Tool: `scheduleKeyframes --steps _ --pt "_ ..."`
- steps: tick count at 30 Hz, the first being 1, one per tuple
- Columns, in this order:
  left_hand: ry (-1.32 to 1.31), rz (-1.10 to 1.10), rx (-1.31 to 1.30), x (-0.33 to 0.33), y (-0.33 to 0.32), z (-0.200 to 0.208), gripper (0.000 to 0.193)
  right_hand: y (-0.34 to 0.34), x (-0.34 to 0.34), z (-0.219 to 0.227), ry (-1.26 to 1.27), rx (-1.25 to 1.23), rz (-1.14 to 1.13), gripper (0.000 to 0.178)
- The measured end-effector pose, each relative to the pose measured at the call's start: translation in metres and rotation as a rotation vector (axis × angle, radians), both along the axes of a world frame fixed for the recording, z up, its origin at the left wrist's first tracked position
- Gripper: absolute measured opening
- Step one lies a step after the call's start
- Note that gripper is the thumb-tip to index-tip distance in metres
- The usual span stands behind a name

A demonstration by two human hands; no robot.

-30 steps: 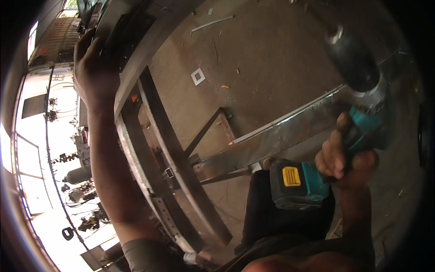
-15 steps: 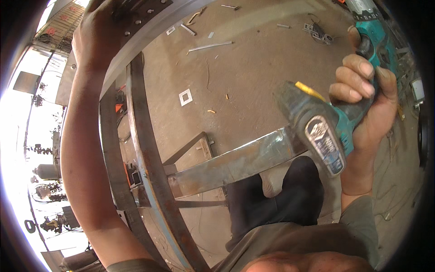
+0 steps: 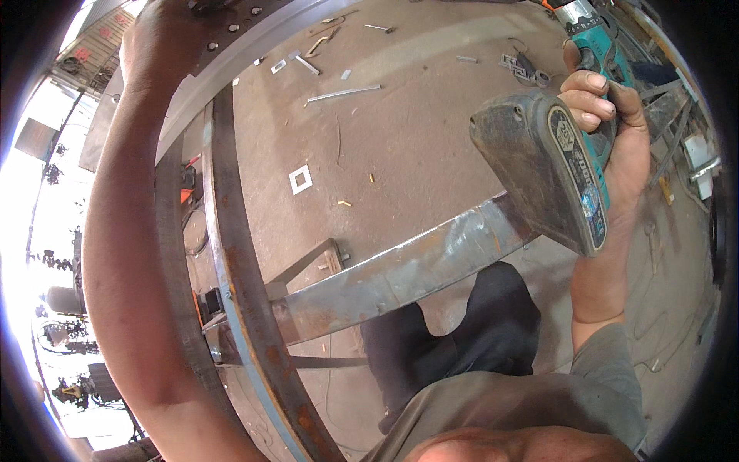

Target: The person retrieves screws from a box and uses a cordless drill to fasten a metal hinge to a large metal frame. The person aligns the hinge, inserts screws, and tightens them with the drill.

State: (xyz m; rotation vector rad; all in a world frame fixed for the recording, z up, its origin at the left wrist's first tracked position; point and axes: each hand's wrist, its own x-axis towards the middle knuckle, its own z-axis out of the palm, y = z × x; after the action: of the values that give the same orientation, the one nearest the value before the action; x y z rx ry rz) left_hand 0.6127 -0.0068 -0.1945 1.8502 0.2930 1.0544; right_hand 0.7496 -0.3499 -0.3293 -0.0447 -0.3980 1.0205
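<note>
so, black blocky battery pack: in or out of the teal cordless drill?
In. The pack sits against the lower end of the drill in the right hand, no gap showing. Whether fully latched: cannot tell.

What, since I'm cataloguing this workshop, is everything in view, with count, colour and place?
power tool: 1, teal and black, upper right, in the right hand
battery pack: 1, dark, on the tool's near end
holed metal piece: 1, dark, top left
long bars: 2, dark with rust, left of centre
cross beam: 1, grey with rust, centre
square frame: 1, white, mid-floor
thin strip: 1, pale, upper floor
floor: 1, brownish, beneath
background clutter at both sides: too indistinct to count
trousers: 1 pair, dark, lower centre
shirt: 1, grey-green, bottom
left hand: 1, bare, top left
right hand: 1, bare, upper right
</note>
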Motion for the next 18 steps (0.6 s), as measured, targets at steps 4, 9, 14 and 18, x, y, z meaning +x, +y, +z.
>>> scheduleKeyframes --steps 4,9,14,18 --pt "0.153 0.084 0.406 -0.010 0.015 0.009 0.026 0.000 0.001 0.001 -0.008 -0.001 0.018 0.051" --pt "0.356 0.531 1.115 -0.007 0.018 0.005 0.016 0.002 -0.002 0.000 -0.002 0.023 0.021 0.051" --pt "0.256 0.606 1.349 -0.012 0.002 -0.001 0.018 0.001 -0.003 0.002 0.036 -0.016 0.031 0.030" --pt "0.207 -0.129 0.077 -0.016 -0.002 0.017 0.021 0.001 -0.003 0.003 0.073 -0.034 0.032 0.017"
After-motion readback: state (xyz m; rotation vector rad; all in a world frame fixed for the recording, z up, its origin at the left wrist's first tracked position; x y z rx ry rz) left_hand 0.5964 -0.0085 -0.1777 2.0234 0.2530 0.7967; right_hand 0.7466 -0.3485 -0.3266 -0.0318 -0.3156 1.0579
